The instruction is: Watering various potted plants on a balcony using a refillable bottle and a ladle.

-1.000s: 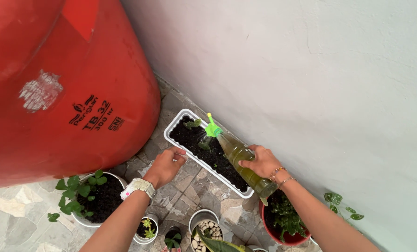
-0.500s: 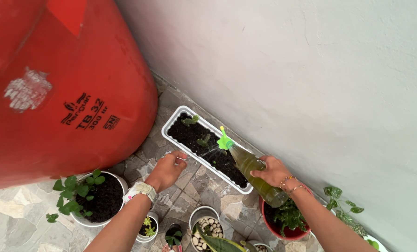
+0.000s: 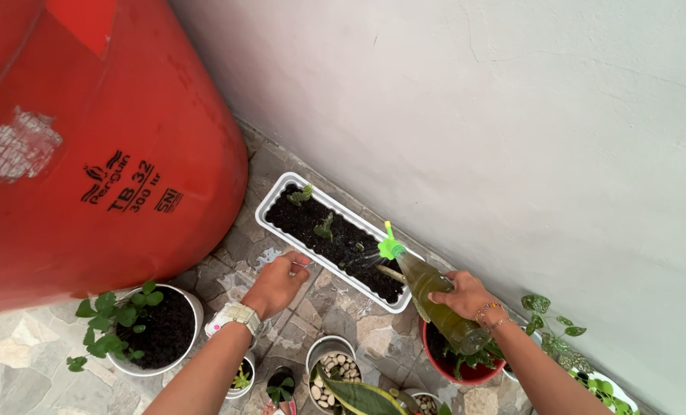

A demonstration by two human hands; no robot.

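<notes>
My right hand [image 3: 466,296] grips a clear bottle of yellow-green liquid [image 3: 435,300], tilted with its green spray nozzle [image 3: 391,247] over the near end of a long white planter [image 3: 281,184]. The planter holds dark soil and a few small green plants [image 3: 324,227]. My left hand [image 3: 278,283], with a white watch on the wrist, rests against the planter's near rim, fingers curled on its edge.
A large red water tank [image 3: 97,146] fills the left. A pale wall [image 3: 512,115] runs behind the planter. Pots stand on the stone floor: a white pot with leafy plant [image 3: 139,327], a red pot [image 3: 458,361], a pebble-filled pot [image 3: 331,369], small pots below.
The bottle and my right hand have moved along the planter toward its near right end. The view has shifted, so the planter sits further left.
</notes>
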